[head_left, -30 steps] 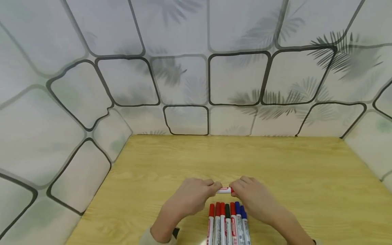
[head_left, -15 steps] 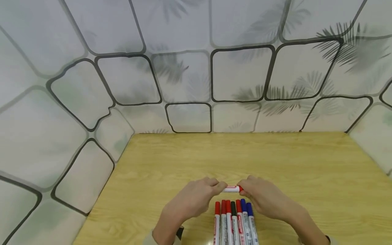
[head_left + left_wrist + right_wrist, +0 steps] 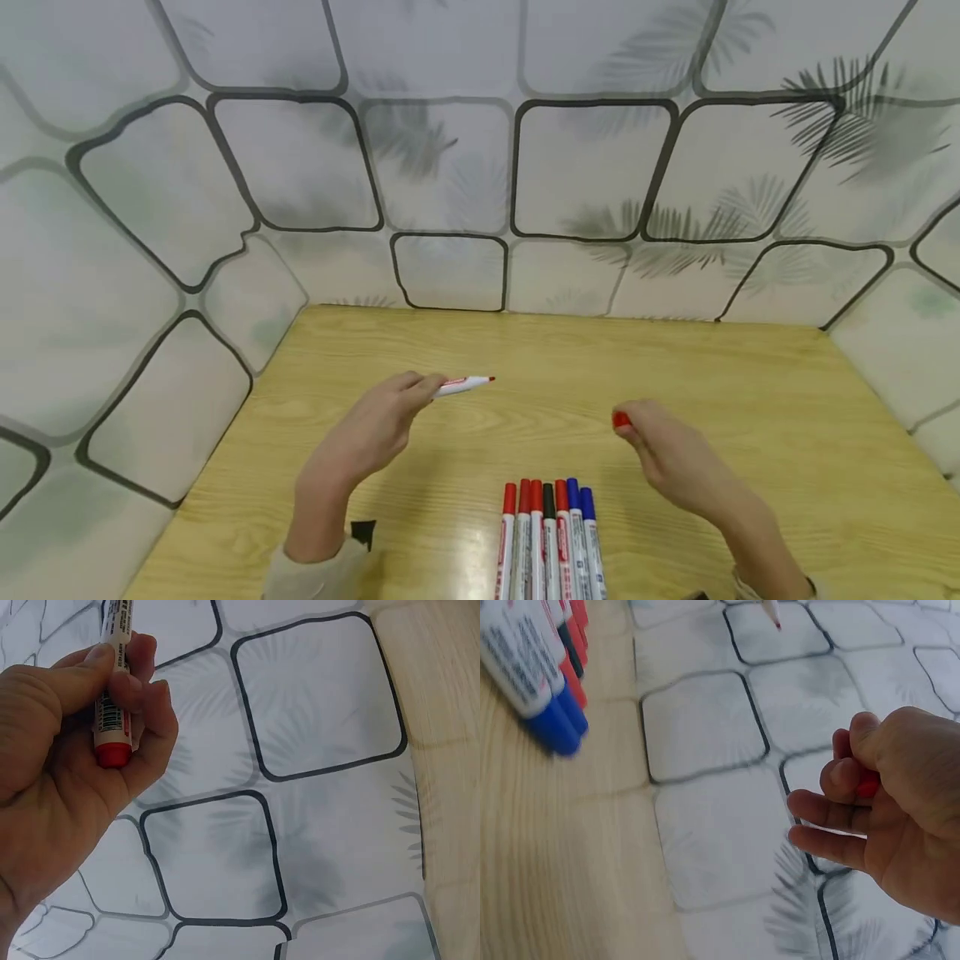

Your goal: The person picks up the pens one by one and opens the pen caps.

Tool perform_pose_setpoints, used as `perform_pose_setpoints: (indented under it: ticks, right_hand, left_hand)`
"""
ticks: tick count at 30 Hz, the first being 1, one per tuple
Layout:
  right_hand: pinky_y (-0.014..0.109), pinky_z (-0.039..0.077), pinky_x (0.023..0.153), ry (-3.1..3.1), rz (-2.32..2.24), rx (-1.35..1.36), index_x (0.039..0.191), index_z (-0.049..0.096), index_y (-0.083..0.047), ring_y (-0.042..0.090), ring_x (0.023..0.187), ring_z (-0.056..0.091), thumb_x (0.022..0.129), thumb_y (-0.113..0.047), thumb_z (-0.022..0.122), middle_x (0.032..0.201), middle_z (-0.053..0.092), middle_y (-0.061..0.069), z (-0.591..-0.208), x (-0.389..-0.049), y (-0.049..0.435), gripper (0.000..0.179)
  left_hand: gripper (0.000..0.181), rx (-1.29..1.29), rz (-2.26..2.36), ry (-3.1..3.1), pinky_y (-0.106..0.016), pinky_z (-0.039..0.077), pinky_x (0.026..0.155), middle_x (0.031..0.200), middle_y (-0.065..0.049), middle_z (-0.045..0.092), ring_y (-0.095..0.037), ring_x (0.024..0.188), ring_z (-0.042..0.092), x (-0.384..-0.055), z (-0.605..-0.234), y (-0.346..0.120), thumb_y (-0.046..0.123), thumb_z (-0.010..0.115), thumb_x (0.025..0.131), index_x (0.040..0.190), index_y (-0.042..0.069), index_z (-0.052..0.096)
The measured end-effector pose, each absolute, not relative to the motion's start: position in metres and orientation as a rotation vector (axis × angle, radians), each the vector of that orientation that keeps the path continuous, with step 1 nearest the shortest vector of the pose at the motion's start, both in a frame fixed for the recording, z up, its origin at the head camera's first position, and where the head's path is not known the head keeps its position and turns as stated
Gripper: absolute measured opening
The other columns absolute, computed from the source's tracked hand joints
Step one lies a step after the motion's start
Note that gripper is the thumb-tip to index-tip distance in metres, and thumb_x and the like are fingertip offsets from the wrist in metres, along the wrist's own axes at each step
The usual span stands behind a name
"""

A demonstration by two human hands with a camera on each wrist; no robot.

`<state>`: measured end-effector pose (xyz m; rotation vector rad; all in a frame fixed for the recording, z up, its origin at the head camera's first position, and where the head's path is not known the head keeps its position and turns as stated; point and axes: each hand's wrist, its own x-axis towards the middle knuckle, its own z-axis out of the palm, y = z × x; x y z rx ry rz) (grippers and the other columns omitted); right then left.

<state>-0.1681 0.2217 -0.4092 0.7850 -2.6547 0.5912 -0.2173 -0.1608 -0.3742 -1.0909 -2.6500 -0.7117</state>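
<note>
My left hand point(image 3: 375, 425) grips an uncapped marker point(image 3: 463, 384), white with a red tip that points right, above the table. In the left wrist view the marker's red end plug point(image 3: 114, 754) shows by the palm, with thumb and fingers round the barrel. Off to the right, my right hand point(image 3: 678, 454) pinches a red marker cap point(image 3: 621, 419). The right wrist view shows that cap point(image 3: 868, 784) mostly hidden by the thumb and fingers. Between the forearms lies a row of several capped markers point(image 3: 551, 533) with red, black and blue caps.
The light wood table point(image 3: 570, 350) runs back to a wall point(image 3: 585, 167) covered with a stone-and-leaf pattern. A small dark piece point(image 3: 363, 533) shows beside the left sleeve. Blue-capped markers point(image 3: 551, 727) appear at the upper left of the right wrist view.
The red cap has come off the marker. My left hand has moved left and away from me with the marker, my right hand to the right with the cap.
</note>
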Motion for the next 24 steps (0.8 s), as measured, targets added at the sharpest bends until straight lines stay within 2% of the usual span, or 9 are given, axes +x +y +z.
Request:
perform_pose_setpoints:
  ticks: [6,10,14,19,24]
  right_hand:
    - [0.023,0.036,0.060,-2.672,0.707,0.628,0.094,0.053,-0.010,0.002,0.070,0.038,0.101,-0.005,0.053,0.079,0.043,-0.007,-0.408,-0.166,0.240,0.009]
    - [0.024,0.045,0.061,-2.663,0.815,0.565,0.101,0.057,-0.009,0.000,0.075,0.050,0.102,-0.006,0.053,0.085,0.054,-0.006,-0.410,-0.167,0.252,0.005]
    - [0.024,0.049,0.065,-2.638,0.832,0.522,0.108,0.060,-0.007,0.003,0.083,0.061,0.101,-0.007,0.056,0.090,0.063,-0.004,-0.411,-0.168,0.258,0.009]
    - [0.018,0.045,0.064,-2.631,0.832,0.505,0.112,0.062,-0.004,0.001,0.082,0.059,0.100,-0.009,0.059,0.094,0.066,0.001,-0.408,-0.166,0.263,0.013]
    - [0.016,0.048,0.068,-2.606,0.828,0.492,0.112,0.064,-0.004,-0.004,0.086,0.058,0.097,-0.009,0.064,0.097,0.068,0.001,-0.408,-0.168,0.266,0.015]
  left_hand:
    - [0.037,-0.942,-0.819,-2.595,-0.035,0.054,0.074,0.107,-0.012,0.068,-0.021,0.089,0.064,-0.215,-0.373,-0.170,-0.005,0.056,0.097,0.133,0.000,0.062]
    - [0.038,-0.804,-0.873,-2.464,-0.032,0.049,0.065,0.102,-0.012,0.068,-0.016,0.079,0.058,-0.212,-0.372,-0.191,-0.008,0.059,0.094,0.131,-0.001,0.063]
    - [0.036,-0.731,-0.849,-2.361,-0.032,0.047,0.063,0.096,-0.012,0.068,-0.015,0.076,0.056,-0.214,-0.368,-0.204,-0.009,0.061,0.092,0.128,-0.004,0.064]
    - [0.029,-0.755,-0.913,-2.361,-0.031,0.045,0.064,0.094,-0.011,0.067,-0.016,0.076,0.052,-0.223,-0.367,-0.197,-0.007,0.056,0.096,0.124,-0.006,0.064]
    - [0.025,-0.678,-1.068,-2.597,-0.033,0.046,0.068,0.101,-0.012,0.063,-0.022,0.087,0.059,-0.229,-0.372,-0.190,-0.001,0.046,0.103,0.128,-0.005,0.052]
